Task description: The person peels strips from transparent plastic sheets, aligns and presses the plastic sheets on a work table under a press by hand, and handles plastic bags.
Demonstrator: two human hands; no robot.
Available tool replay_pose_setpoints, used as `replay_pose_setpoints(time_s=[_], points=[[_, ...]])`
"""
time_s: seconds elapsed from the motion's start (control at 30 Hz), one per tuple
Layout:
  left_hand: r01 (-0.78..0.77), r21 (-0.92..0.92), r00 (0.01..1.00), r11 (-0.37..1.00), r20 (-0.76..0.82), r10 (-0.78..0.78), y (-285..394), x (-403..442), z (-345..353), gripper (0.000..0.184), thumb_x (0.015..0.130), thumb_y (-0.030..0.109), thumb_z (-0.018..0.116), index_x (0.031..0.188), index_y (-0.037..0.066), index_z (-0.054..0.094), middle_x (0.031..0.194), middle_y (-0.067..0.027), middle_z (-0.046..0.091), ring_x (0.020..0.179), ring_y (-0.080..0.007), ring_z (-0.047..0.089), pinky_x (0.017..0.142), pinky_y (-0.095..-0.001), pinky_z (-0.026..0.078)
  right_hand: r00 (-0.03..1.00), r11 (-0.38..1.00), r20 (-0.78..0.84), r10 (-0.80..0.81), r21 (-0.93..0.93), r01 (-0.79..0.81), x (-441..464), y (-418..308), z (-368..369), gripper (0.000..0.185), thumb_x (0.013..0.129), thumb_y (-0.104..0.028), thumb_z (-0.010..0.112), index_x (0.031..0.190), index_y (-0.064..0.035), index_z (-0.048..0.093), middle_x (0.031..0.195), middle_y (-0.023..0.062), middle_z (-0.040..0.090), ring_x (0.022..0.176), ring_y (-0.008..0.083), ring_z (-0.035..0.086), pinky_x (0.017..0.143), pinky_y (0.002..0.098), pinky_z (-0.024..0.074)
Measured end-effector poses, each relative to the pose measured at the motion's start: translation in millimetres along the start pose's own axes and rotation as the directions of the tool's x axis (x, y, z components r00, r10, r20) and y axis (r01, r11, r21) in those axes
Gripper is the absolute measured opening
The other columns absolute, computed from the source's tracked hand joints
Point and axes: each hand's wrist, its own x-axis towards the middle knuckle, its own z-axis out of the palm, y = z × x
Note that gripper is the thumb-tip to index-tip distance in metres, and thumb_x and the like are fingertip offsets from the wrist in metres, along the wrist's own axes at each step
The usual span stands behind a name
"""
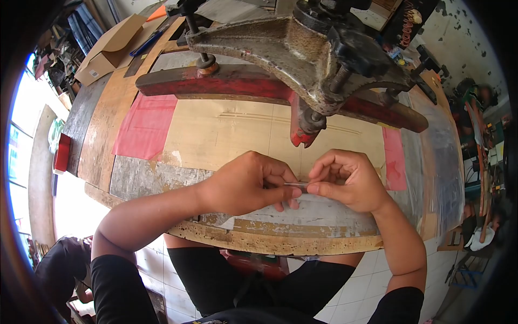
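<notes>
Close to the front of the bench, my left hand (pixel 251 183) is closed, its thumb and fingers pinching one end of a small thin strip (pixel 295 184). My right hand (pixel 345 181) pinches the other end, fingers curled. The strip looks clear or greyish; its exact kind is too small to make out. Just beyond both hands lies a tan board (pixel 216 132) with a grid of fine lines, with red sheets (pixel 144 124) showing at its sides. A red metal clamp bar (pixel 226 81) crosses over the board, and its pointed centre piece (pixel 303 127) stands just above my fingers.
A heavy cast-metal frame (pixel 259 51) with black knobs overhangs the bench. A cardboard box (pixel 110 48) and blue-handled tool (pixel 150 42) lie at the back left. Clear plastic sheeting (pixel 440 156) covers the right side. Another person (pixel 65 275) is at lower left.
</notes>
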Motion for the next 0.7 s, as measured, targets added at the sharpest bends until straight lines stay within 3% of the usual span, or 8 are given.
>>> replay_pose_setpoints(time_s=[0.2,0.7], points=[[-0.069,-0.019,0.997,0.997,-0.019,0.069,-4.8,1.8,2.3,0.019,0.102,0.012,0.070,0.106,-0.006,0.072,0.092,-0.0087,0.079,0.081,-0.0092,0.071,0.074,-0.0241,0.058,1.000,0.999,-0.006,0.001,0.041,-0.001,-0.8,2.2,3.8,0.016,0.092,-0.004,0.080,0.104,-0.0043,0.069,0.088,-0.0009,0.072,0.080,0.0047,0.067,0.070,0.0205,0.0501],[-0.076,-0.036,0.997,0.996,-0.013,0.076,-8.1,0.7,-2.7,0.019,0.104,0.011,0.066,0.108,-0.007,0.073,0.092,-0.0094,0.079,0.081,-0.0099,0.072,0.075,-0.0249,0.058,0.999,0.998,0.017,-0.027,0.052,0.026,-0.3,2.8,3.4,0.015,0.091,-0.004,0.080,0.100,-0.0057,0.067,0.086,-0.0019,0.071,0.078,0.0044,0.066,0.070,0.0208,0.0498]])
